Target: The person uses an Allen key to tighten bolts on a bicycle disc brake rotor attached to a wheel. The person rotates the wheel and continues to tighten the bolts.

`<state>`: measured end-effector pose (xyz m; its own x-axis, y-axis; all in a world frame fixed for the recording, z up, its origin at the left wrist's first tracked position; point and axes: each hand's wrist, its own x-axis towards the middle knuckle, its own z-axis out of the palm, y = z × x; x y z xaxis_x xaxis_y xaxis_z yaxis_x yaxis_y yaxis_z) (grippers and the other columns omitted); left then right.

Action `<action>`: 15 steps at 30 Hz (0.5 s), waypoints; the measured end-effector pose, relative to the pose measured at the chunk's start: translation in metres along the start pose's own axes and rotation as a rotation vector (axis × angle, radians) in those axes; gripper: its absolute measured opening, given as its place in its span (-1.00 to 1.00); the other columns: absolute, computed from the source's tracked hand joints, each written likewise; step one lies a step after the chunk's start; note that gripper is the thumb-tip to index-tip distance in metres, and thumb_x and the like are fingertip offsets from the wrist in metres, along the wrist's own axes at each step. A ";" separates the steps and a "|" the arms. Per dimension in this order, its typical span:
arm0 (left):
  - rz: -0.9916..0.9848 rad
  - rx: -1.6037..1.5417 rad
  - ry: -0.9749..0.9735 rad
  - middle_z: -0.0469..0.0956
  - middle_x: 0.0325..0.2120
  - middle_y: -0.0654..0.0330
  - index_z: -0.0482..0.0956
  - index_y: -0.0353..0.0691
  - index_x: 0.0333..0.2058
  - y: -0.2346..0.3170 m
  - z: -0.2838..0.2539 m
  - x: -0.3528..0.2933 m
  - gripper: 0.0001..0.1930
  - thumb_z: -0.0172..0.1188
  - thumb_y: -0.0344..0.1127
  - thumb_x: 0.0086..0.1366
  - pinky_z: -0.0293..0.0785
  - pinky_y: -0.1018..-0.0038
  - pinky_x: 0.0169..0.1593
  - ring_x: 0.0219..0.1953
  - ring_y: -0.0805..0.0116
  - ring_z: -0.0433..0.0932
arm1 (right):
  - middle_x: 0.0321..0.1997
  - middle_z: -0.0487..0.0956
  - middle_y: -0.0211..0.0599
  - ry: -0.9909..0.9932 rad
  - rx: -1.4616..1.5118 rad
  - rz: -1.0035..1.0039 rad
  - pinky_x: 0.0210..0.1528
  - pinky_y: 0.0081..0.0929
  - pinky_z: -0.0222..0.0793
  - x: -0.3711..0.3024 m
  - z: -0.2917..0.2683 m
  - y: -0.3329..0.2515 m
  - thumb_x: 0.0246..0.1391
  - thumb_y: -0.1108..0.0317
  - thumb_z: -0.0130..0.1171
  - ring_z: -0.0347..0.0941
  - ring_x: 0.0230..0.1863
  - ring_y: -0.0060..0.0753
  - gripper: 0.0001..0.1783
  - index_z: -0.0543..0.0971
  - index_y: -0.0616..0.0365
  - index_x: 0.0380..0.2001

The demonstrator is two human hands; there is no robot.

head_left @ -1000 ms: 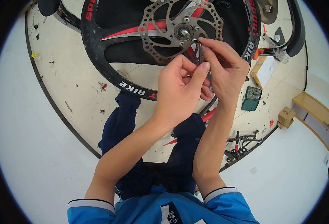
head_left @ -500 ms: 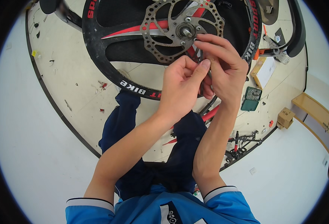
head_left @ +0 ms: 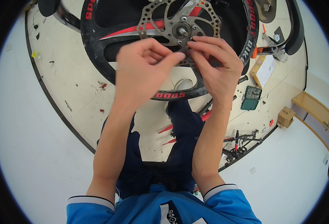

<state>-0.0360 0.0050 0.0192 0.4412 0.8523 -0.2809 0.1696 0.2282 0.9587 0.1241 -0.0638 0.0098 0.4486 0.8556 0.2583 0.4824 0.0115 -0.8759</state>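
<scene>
A black bicycle wheel (head_left: 91, 48) with red and white markings lies before me, its steel disc brake rotor (head_left: 144, 24) facing up. The threaded axle (head_left: 183, 33) sticks out of the hub at the rotor's centre. My right hand (head_left: 220, 69) is at the rotor's near right side, thumb and fingertips pinched close to the hub. Whatever small piece it may hold is hidden by the fingers. My left hand (head_left: 142, 71), slightly blurred, hovers over the wheel's near left part. Its fingers are loosely curled with the thumb apart, and nothing shows in them.
Dark curved armrests (head_left: 295, 37) flank the wheel. On the floor at right lie a green tool case (head_left: 251, 98), a white-topped flat box (head_left: 264, 71) and a cardboard box (head_left: 285, 117). Bicycle parts (head_left: 239, 145) lie by the wall, and small scraps (head_left: 102, 86) at left.
My left hand has parted from the right one and moved left, its pinch loosened. The right hand has shifted slightly left and stays by the hub. My legs have moved a little under the wheel.
</scene>
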 end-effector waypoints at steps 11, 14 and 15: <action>0.665 0.361 0.415 0.58 -0.23 0.27 0.68 -0.30 -0.25 -0.013 -0.005 0.022 -0.67 0.57 -0.46 -0.01 0.48 0.70 -0.30 -0.36 0.60 0.53 | -0.37 0.67 -0.42 0.155 0.005 0.035 -0.53 -0.75 0.31 -0.003 0.018 -0.001 -0.06 0.56 0.43 0.44 -0.54 -0.71 -0.85 0.75 0.15 -0.35; 0.689 0.463 0.411 0.58 -0.37 0.33 0.67 -0.27 -0.34 -0.008 -0.008 0.020 -0.73 0.58 -0.43 -0.01 0.37 0.72 -0.39 -0.44 0.66 0.45 | -0.33 0.69 -0.40 0.155 -0.034 -0.056 -0.51 -0.75 0.34 -0.002 0.016 0.002 -0.07 0.58 0.42 0.49 -0.51 -0.69 -0.84 0.75 0.15 -0.36; 0.695 0.498 0.406 0.58 -0.42 0.36 0.67 -0.26 -0.37 -0.005 -0.010 0.018 -0.74 0.59 -0.42 -0.01 0.32 0.74 -0.43 -0.47 0.69 0.42 | -0.33 0.69 -0.40 0.147 -0.045 -0.085 -0.50 -0.75 0.35 -0.002 0.016 0.000 -0.07 0.59 0.41 0.50 -0.50 -0.68 -0.84 0.75 0.15 -0.36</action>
<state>-0.0379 0.0242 0.0097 0.2603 0.8417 0.4730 0.3824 -0.5397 0.7500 0.1119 -0.0571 0.0028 0.5087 0.7674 0.3903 0.5547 0.0546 -0.8303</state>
